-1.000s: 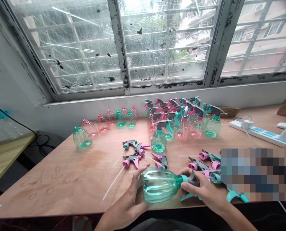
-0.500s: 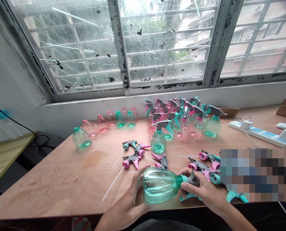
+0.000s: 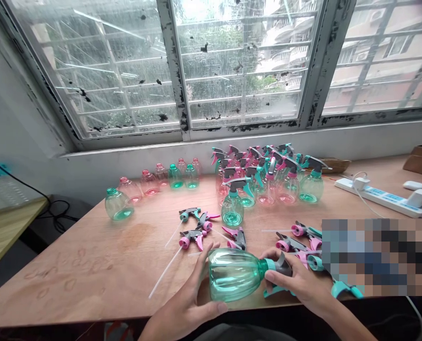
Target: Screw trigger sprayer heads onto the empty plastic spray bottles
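A clear green spray bottle (image 3: 234, 274) lies sideways in front of me above the table's front edge, its base to the left. My left hand (image 3: 188, 293) cups the base, fingers behind it and thumb along its lower side. At the neck, my right hand (image 3: 296, 279) grips the grey and teal spray head (image 3: 270, 265) between thumb and fingers; the teal trigger (image 3: 277, 290) shows below. Just beyond lie loose pink and grey spray heads with straws, such as one spray head (image 3: 192, 238). More loose spray heads (image 3: 292, 244) lie beside my right hand.
Several headless green and pink bottles (image 3: 120, 208) line the table's back left. Assembled spray bottles (image 3: 288, 187) crowd the back middle, one green spray bottle (image 3: 232, 208) nearer me. A white power strip (image 3: 385, 196) with plugs lies at right. A pixelated patch hides the right front.
My left thumb has slid to the right along the bottle's lower side. The bottle stays sideways between both hands, and the right hand keeps its grip at the neck.
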Demonstrator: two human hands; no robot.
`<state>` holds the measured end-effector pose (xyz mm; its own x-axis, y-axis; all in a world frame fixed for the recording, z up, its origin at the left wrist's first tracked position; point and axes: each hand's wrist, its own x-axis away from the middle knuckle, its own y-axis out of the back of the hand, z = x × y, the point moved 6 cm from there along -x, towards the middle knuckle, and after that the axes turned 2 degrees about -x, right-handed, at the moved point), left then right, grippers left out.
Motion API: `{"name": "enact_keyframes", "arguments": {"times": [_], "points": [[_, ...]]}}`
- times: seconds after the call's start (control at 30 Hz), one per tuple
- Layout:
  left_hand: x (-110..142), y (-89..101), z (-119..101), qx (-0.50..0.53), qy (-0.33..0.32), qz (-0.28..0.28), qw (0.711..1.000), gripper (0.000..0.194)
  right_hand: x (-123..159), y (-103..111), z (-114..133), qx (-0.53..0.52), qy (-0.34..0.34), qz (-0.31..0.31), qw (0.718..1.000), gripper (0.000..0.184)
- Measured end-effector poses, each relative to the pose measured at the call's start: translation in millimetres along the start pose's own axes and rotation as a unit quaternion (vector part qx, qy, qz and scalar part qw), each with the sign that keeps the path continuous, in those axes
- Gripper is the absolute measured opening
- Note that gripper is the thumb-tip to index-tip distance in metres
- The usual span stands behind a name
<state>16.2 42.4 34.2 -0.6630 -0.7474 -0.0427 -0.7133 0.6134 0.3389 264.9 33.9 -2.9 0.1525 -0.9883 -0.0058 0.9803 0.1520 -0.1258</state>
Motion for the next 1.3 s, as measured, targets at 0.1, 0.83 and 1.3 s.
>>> {"name": "enact_keyframes", "arguments": {"times": [0.1, 0.83, 1.3], "points": [[1.1, -0.5, 1.9, -0.01, -0.008, -0.005, 1.0, 0.103, -0.3, 0.8, -1.0, 0.001, 0.003, -0.001, 1.0, 0.045], [-0.7, -4.3, 0.8, 0.014, -0.03, 0.006, 0.999, 0.089, 1.0, -1.1, 4.2, 0.011, 0.002, 0.005, 1.0, 0.042], [4.6, 1.4, 9.1, -0.065, -0.001, -0.004, 0.998, 0.101, 1.0, -1.9, 4.5, 0.016, 0.005, 0.014, 1.0, 0.04]]}}
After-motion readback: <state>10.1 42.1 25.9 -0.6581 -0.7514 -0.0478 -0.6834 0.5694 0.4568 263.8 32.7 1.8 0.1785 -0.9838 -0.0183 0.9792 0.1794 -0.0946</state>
